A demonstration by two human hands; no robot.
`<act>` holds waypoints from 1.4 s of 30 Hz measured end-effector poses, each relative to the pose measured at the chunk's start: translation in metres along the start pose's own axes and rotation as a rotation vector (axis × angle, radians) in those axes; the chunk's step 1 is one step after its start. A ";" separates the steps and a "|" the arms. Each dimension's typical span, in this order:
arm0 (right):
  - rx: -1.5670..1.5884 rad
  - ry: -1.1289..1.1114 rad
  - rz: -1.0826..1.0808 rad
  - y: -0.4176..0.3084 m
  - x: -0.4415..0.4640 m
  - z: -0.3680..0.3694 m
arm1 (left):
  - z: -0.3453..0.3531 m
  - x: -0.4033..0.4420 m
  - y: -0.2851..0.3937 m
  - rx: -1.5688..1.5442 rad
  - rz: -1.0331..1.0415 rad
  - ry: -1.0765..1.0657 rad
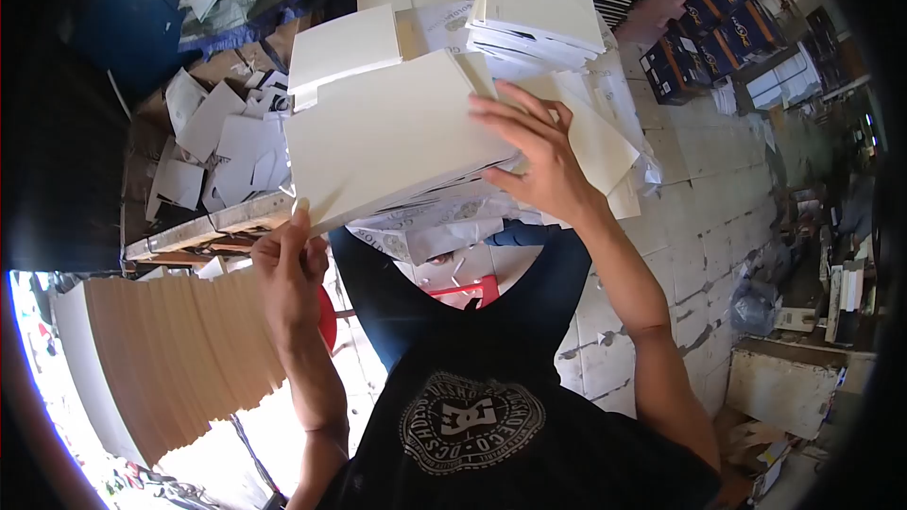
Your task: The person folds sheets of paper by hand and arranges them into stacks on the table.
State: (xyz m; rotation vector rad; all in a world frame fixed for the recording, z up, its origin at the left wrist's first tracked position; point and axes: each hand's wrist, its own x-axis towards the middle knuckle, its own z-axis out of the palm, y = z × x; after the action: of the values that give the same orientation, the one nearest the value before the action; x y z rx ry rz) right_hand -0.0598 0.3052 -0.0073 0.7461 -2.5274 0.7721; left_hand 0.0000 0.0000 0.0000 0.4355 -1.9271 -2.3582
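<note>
Cream paper (387,132) lies in a broad pile in front of the person, above the knees. The left hand (291,260) pinches its near left corner between thumb and curled fingers. The right hand (540,144) is at its right edge, fingers spread and slightly blurred; whether it grips, I cannot tell. Smaller stacks (345,42) stand just behind, and paper scraps (231,132) lie to the left.
</note>
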 end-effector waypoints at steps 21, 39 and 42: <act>0.704 0.029 -0.231 -0.037 0.119 -0.089 | 0.020 0.008 0.088 0.785 0.856 -0.255; 0.285 -0.293 -0.466 -0.062 0.184 0.025 | 0.132 -0.065 -0.069 -0.404 -0.226 -0.273; 0.350 -0.451 -0.443 -0.057 0.155 0.054 | 0.148 -0.055 -0.072 -0.374 -0.262 -0.446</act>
State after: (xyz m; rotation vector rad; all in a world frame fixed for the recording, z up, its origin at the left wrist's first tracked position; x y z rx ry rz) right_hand -0.1590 0.1746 0.0508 1.6956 -2.4600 0.9774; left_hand 0.0238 0.1681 -0.0344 0.1454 -1.5750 -3.1238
